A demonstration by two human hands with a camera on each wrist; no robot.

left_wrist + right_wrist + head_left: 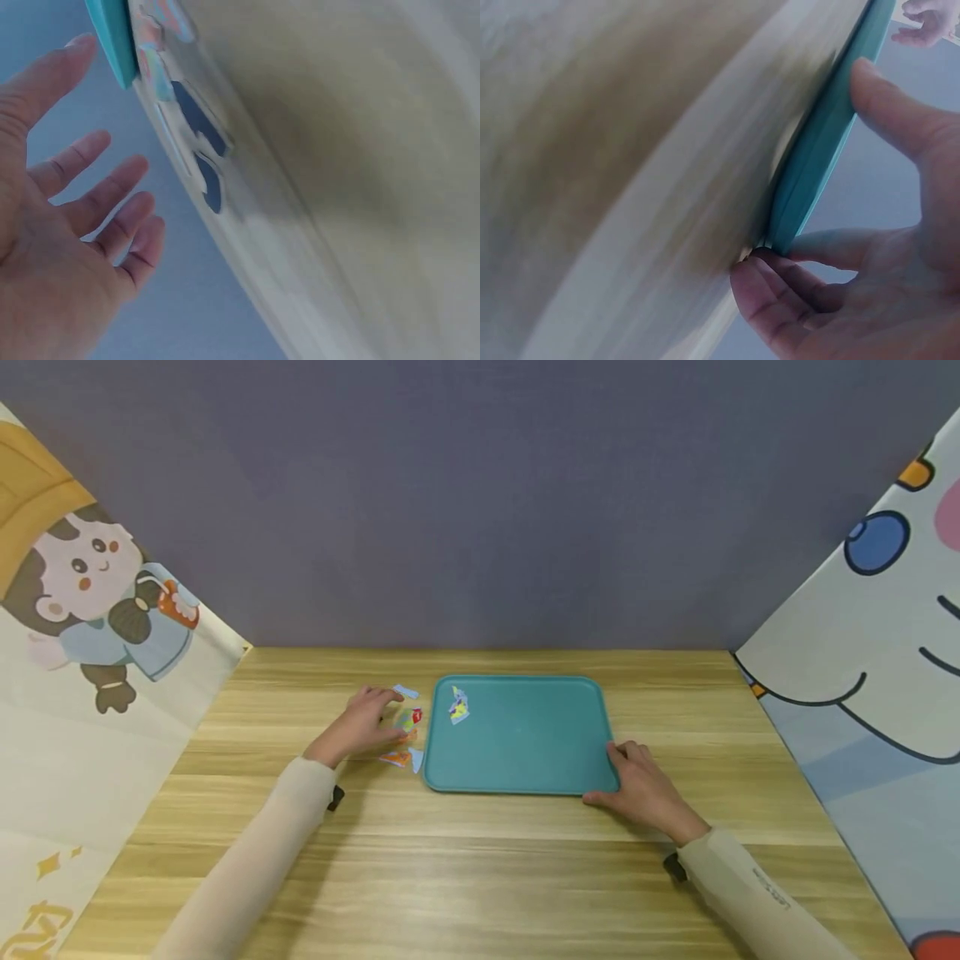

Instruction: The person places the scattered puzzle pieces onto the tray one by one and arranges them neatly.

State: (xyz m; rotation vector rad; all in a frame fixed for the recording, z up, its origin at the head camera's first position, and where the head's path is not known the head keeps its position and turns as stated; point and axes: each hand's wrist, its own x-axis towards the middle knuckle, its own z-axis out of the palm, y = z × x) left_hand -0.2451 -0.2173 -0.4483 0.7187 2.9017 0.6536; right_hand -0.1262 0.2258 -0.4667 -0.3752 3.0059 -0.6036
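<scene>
A teal tray (525, 735) lies on the wooden table. At its near right corner my right hand (643, 787) grips the edge, thumb on the near side and fingers round the right side; the right wrist view shows the thumb (885, 105) against the tray wall. My left hand (362, 722) hovers over the table left of the tray, fingers spread and holding nothing in the left wrist view. Beside it lie several flat, irregular puzzle-like pieces: a light blue one (406, 692), a green and red one (408, 719), an orange one (395, 759) and a pale blue one (416, 761).
A colourful printed piece or cluster (459, 705) lies in the tray's far left part. Two dark-faced pieces, one of them a long piece (199, 118), show in the left wrist view. A grey wall (487, 510) stands behind the table (480, 868), with cartoon-printed panels at both sides.
</scene>
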